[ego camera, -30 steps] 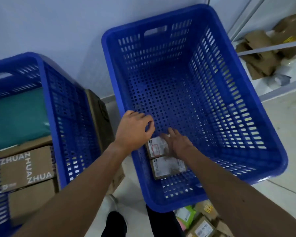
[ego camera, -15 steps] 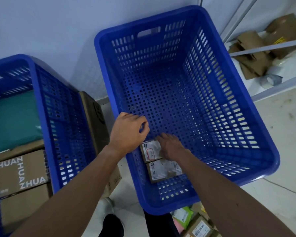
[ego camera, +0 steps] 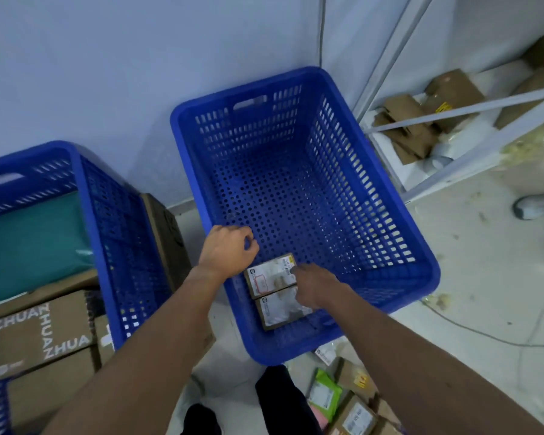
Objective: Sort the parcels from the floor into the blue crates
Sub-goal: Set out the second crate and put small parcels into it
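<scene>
A large blue crate [ego camera: 421, 255] stands against the wall in the middle of the view. Two small brown parcels with white labels lie side by side in its near left corner, the farther parcel [ego camera: 269, 276] and the nearer parcel [ego camera: 280, 312]. My left hand [ego camera: 226, 251] sits on the crate's left rim with its fingers curled over it. My right hand [ego camera: 314, 287] reaches down inside the crate and rests with bent fingers on the two parcels, touching their right ends. More parcels [ego camera: 324, 397] lie on the floor below the crate.
A second blue crate [ego camera: 85, 196] at the left holds a teal bag and cardboard boxes. A brown box [ego camera: 167, 233] stands between the crates. A metal shelf [ego camera: 471, 108] with cardboard is at the right. A person's shoe [ego camera: 537, 207] is on the floor.
My head has pulled up and back, so more floor and wall show. My right hand's fingers went from straight on the farther parcel to bent. The left hand stays on the rim.
</scene>
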Tool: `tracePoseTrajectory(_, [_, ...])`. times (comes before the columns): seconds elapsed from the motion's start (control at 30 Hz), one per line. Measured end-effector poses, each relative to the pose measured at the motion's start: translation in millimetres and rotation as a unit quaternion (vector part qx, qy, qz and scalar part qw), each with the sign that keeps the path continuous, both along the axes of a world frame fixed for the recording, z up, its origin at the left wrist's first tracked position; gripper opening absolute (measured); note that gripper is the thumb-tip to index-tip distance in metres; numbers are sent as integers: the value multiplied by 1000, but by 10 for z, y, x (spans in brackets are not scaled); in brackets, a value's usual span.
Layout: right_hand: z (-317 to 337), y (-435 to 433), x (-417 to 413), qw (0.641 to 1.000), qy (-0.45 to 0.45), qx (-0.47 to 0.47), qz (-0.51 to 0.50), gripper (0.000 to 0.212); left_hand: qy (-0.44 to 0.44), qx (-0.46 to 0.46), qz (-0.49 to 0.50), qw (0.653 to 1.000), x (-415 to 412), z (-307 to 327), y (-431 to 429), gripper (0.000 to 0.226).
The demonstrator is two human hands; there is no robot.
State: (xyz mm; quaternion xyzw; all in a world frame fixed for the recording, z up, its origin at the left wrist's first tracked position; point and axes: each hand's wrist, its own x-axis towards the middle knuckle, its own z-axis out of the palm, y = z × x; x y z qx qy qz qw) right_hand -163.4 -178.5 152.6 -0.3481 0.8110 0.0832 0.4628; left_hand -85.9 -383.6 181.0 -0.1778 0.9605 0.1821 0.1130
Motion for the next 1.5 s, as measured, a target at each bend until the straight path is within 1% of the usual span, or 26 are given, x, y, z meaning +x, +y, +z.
tracePoseTrajectory(0.13, [516,211,34,999,45,-9,-28,54,-78,84,53,992,139,382,126,31])
tracePoseTrajectory(0.23, [977,327,164,995,77,-21,-55,49,-101,109,75,986,341,737,232,32])
tracePoseTrajectory(0.33, [1432,499,428,990,95,-35,-101,44,-93,142,95,981,598,1106,408,29])
tracePoseTrajectory(0.43, [1746,675,748,980,128,-54,-144,43,-71,165,89,980,848,1412,545,30])
tracePoseTrajectory(0.63, [2198,1045,1543,959,177,-63,-212,41,-22,165,21,986,1312,1877,716,30])
tracePoseTrajectory(0.8, [2430,1474,2205,939,206,-52,-269,47,-16,165,-20,986,1703,2042,1004,27])
tracePoseTrajectory(0.97, [2502,2038,2759,919,208,-25,-335,48,-38,170,-76,982,2106,2140,1502,29])
tracePoseTrajectory(1.03, [2484,2271,2958,911,200,-15,-359,48,-50,182,-85,978,2216,2131,1706,29])
tracePoseTrajectory(1.23, [2222,3056,3521,894,183,7,-409,43,-99,188,-120,970,2445,1890,2363,30])
tracePoseTrajectory(1.33, [1991,3498,3814,887,167,16,-430,41,-116,198,-120,966,2596,1704,2765,33])
tracePoseTrajectory(1.4, [1795,3776,3976,886,147,13,-440,44,-128,199,-111,965,2696,1544,3030,33])
tracePoseTrajectory(1.5, [1448,4157,4165,891,121,4,-437,45,-145,215,-69,963,2878,1257,3409,30])
